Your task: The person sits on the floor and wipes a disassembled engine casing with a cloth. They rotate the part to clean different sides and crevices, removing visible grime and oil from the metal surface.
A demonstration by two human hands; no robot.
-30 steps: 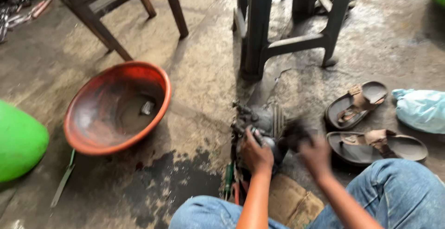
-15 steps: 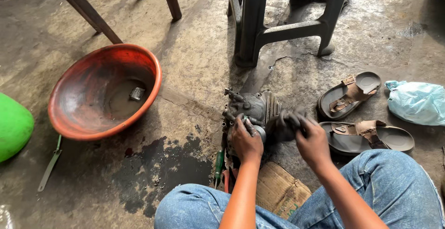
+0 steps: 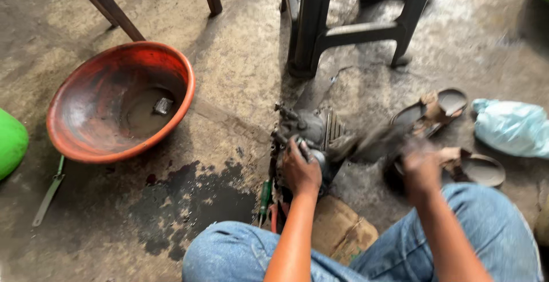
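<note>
1. A green rounded plastic vessel sits at the frame's 9 o'clock edge, with a grimy orange plastic basin just beside it on the stained concrete floor.
2. A dark, greasy finned metal engine part rests on the floor at centre, at 6 o'clock of a black stool frame.
3. The left hand lies on the engine part, fingers curled around it.
4. The right hand is motion-blurred at the part's 3 o'clock; whether its fingers are spread or pressed together cannot be told.
5. Two brown sandals and a pale blue plastic bag lie farther right.
</note>
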